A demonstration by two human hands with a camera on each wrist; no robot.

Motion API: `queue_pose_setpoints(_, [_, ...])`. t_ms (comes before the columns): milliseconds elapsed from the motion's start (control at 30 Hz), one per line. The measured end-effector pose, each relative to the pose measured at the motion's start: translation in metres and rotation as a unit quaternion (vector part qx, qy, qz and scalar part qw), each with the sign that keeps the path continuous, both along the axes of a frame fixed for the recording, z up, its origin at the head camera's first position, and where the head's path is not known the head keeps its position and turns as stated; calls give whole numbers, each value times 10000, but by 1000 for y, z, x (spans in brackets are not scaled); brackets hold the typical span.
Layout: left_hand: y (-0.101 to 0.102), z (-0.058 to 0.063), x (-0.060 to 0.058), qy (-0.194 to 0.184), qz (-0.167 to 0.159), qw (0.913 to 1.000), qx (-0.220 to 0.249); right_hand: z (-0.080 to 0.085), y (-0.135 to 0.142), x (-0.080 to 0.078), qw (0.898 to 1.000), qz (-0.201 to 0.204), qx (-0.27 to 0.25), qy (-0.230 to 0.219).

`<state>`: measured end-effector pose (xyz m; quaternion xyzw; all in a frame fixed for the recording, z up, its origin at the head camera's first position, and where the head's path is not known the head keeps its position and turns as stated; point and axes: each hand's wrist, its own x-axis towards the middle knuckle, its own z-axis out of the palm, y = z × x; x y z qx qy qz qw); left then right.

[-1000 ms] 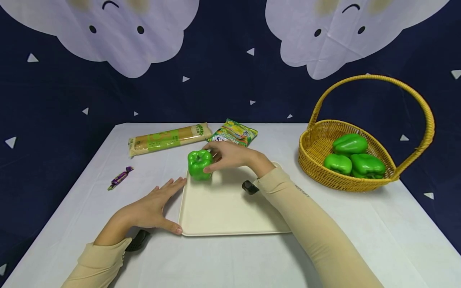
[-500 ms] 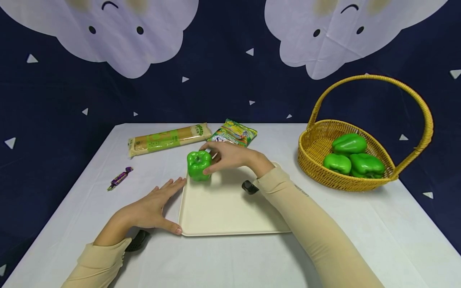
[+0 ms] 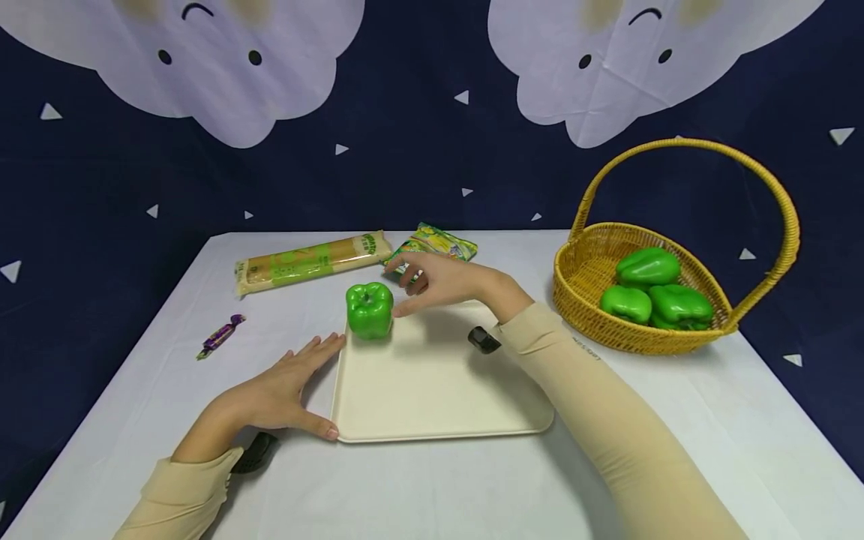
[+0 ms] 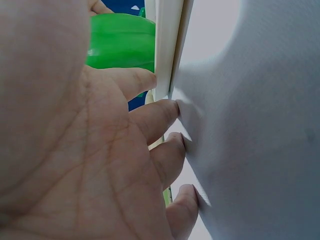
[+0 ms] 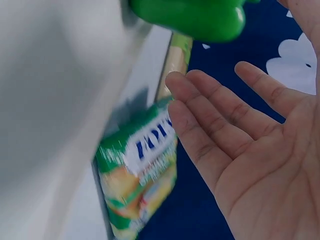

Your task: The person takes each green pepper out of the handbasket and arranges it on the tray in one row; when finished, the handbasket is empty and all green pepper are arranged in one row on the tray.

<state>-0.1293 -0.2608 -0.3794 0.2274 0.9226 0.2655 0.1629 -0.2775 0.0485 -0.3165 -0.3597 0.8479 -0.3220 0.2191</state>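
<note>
A green bell pepper stands upright on the far left corner of a cream tray. Just to its right is my right hand, fingers apart and loosely bent, holding nothing. The right wrist view shows that palm with a gap between the fingers and the pepper. My left hand is spread along the tray's left edge, its thumb at the near corner. In the left wrist view its fingertips rest on the white cloth beside the tray's rim.
A yellow wicker basket with a tall handle holds three green peppers at the right. Behind the tray lie a long noodle packet and a colourful snack bag. A purple-wrapped candy lies at the left.
My right hand has let go of the bell pepper and drawn back to the right, its fingers opening. The pepper stays on the tray's corner. My left hand has kept its place.
</note>
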Motion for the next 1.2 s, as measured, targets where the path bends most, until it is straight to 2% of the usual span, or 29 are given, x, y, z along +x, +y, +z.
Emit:
queue_pose_setpoints(333, [0,3,2,80,-80,9999,43,38,53,1,9984,-202,198,483])
queue_pose_setpoints(533, [-1,2,1,98,-61,9999,43,66,101,4,9935,-614,468,834])
queue_pose_setpoints(733, [-1,2,1,52,-82,9999,94,86,147,7,9890,-1036,598,874])
queue_pose_setpoints(933, [-1,1,0,119,-64,9999,44,89,184,13,9837,-1282,942,842])
queue_pose_setpoints(1067, [0,1,0,162,-86,9998,31,80,207,15,9822,-1266,1139,798])
queue_pose_setpoints(1200, [1,2,0,179,-124,9997,52,72,227,17,9824,-1306,1247,481])
